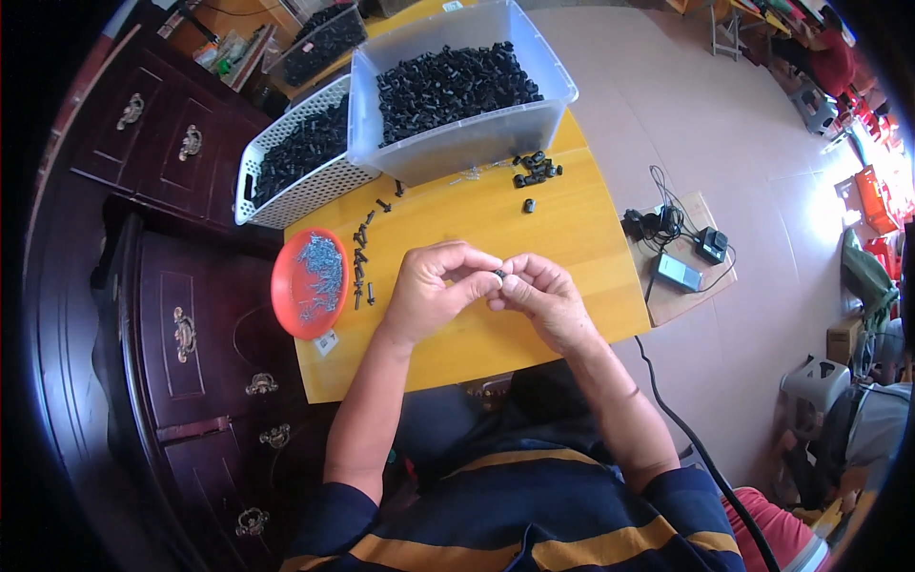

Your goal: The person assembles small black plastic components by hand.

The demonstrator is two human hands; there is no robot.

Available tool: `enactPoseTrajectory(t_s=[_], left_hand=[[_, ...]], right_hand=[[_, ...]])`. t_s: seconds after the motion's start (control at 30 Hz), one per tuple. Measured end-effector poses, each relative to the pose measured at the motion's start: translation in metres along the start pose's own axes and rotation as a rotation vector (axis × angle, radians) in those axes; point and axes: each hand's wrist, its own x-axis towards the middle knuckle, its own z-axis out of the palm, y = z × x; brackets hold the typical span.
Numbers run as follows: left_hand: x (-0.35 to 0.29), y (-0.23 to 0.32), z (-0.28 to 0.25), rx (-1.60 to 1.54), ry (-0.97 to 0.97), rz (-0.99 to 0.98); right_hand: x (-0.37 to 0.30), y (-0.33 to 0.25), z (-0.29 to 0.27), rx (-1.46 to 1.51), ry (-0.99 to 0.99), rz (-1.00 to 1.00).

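On the near side of the clear bin (pixel 477 143), the left hand (pixel 429 286) and right hand (pixel 548 299) meet, thumbs and fingertips pinched together on a small dark part (pixel 499 274) (most of it hidden by the fingers, so its exact shape is hard to tell). It is likely light, stiff and rather smooth, hardly fragile but apt to slip; a fingertip pinch on its sides, clear of the ends, should suit it best.

head | left head-worn fisheye | faces down over striped shirt (pixel 467 505) | near left hand (pixel 429 286) and right hand (pixel 549 297)
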Motion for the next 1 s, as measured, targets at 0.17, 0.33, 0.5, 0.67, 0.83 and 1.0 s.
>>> enactPoseTrajectory(t_s=[0.17, 0.33, 0.5, 0.67, 0.83, 1.0], left_hand=[[-0.037, 0.043, 0.02, 0.596, 0.106, 0.178], [-0.054, 0.051, 0.036, 0.863, 0.229, 0.45], [-0.061, 0.05, 0.038, 0.942, 0.21, 0.536], [-0.066, 0.046, 0.035, 0.952, 0.187, 0.554], [-0.072, 0.035, 0.02, 0.849, 0.258, 0.416], [-0.094, -0.02, -0.029, 0.533, 0.022, -0.284]], right_hand=[[-0.026, 0.008, 0.017, 0.226, -0.037, -0.027], [-0.042, 0.01, 0.039, 0.245, -0.026, -0.044], [-0.05, 0.014, 0.04, 0.272, -0.01, -0.051], [-0.048, 0.018, 0.035, 0.194, 0.001, -0.045], [-0.035, 0.008, 0.03, -0.103, 0.03, -0.029], [-0.006, -0.017, -0.007, -0.976, 0.309, -0.347]])
